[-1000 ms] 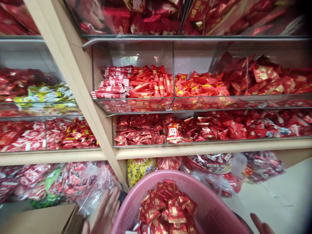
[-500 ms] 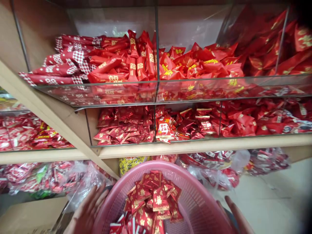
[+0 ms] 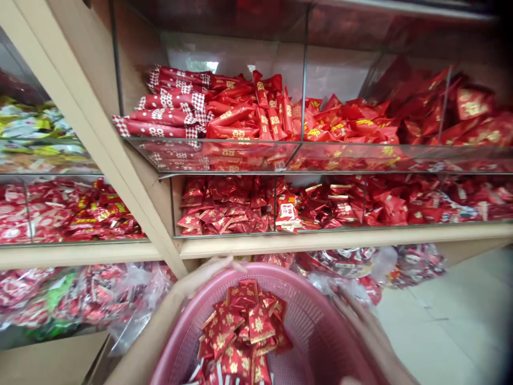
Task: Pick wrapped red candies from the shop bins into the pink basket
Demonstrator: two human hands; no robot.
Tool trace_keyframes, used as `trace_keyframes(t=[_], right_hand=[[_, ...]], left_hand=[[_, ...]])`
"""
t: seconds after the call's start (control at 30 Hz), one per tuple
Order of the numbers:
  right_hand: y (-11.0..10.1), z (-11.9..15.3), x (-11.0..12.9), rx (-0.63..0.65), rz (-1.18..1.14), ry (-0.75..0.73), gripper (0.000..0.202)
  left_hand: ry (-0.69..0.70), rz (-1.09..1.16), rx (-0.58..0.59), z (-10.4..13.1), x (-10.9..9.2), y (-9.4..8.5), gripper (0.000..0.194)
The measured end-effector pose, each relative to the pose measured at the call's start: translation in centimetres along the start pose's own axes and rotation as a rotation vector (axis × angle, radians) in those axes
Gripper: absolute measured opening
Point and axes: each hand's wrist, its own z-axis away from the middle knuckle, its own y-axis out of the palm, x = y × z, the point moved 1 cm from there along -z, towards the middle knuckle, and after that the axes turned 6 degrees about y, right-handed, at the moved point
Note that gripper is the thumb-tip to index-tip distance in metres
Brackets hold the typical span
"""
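A pink plastic basket (image 3: 320, 315) sits low in the middle, holding red candies (image 3: 260, 323) in wrappers with gold print. Several white sticks show among the candies at its lower end. My left hand (image 3: 202, 278) lies along the outside of the far left rim, its fingers stretched out toward the shelf edge. On the other side, my right hand (image 3: 356, 310) is beside the basket's outer right wall; motion smears it, and its fingers are hard to make out.
A glass-fronted shelf (image 3: 344, 240) stands ahead, with red-wrapped sweets (image 3: 236, 115) in divided upper bins and more candies (image 3: 228, 208) below. Clear plastic bags (image 3: 104, 294) of sweets lie under it at left. A cardboard box (image 3: 52, 358) is at lower left, tiled floor (image 3: 436, 321) at right.
Both hands have moved forward along the basket's outer sides, the left one up to the far rim. The view has shifted left, so the shelves appear further right.
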Motion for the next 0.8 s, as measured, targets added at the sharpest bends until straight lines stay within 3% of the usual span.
trace_keyframes(t=[0.17, 0.3, 0.43, 0.8], right_hand=[[-0.5, -9.4, 6.4, 0.094, 0.211, -0.335, 0.054], [1.5, -14.7, 8.1, 0.036, 0.285, -0.407, 0.057], [2.6, -15.7, 8.0, 0.046, 0.28, -0.384, 0.059], [1.8, -15.6, 8.9, 0.072, 0.126, -0.314, 0.052]], left_hand=[[0.086, 0.115, -0.066, 1.5, 1.4, 0.1, 0.042], [0.118, 0.07, -0.104, 1.7, 1.6, 0.0, 0.039], [0.147, 0.069, -0.097, 1.5, 1.5, 0.0, 0.039], [0.153, 0.145, -0.05, 1.2, 1.4, 0.4, 0.04]])
